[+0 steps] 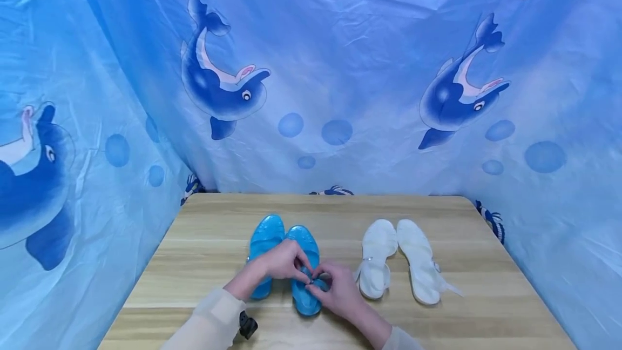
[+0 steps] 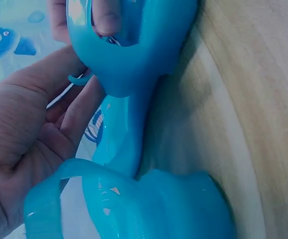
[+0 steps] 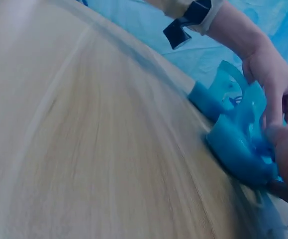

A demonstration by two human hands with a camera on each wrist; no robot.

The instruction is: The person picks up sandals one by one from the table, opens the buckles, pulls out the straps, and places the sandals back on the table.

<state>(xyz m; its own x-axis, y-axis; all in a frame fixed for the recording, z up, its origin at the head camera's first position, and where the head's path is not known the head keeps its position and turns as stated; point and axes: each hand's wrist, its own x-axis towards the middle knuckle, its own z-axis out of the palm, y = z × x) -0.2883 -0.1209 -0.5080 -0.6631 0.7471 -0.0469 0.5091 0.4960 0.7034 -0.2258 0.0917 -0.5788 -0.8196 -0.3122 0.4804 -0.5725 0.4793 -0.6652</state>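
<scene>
The left hand (image 1: 281, 261) and the right hand (image 1: 337, 288) meet over the heel end of a blue jelly sandal (image 1: 304, 269), fingertips almost touching. Both have their fingers curled and pinch the sandal's thin strap (image 1: 313, 280) between them, at the spot where the hands meet. The left wrist view shows the left hand's fingers (image 2: 79, 107) curving toward the blue strap, with a fingertip of the other hand pressing on the glossy plastic from the far side. In the right wrist view the heel cup of the sandal (image 3: 238, 144) stands up off the table just in front of the right hand's fingers, which are blurred at the frame's edge.

Directly beside the left hand, on its outer side and partly under it, lies the second blue sandal (image 1: 264, 242), sole flat, toe pointing away from the person. Both blue sandals lie side by side, touching or nearly so.

Past the right hand, on its outer side and a little apart from it, a pair of white sandals (image 1: 400, 258) lies flat, straps loose at the heel ends.

Everything rests on a light wooden table (image 1: 204, 263). Beyond the hands, behind and beside the table, hangs a blue cloth printed with dolphins (image 1: 340, 69).
</scene>
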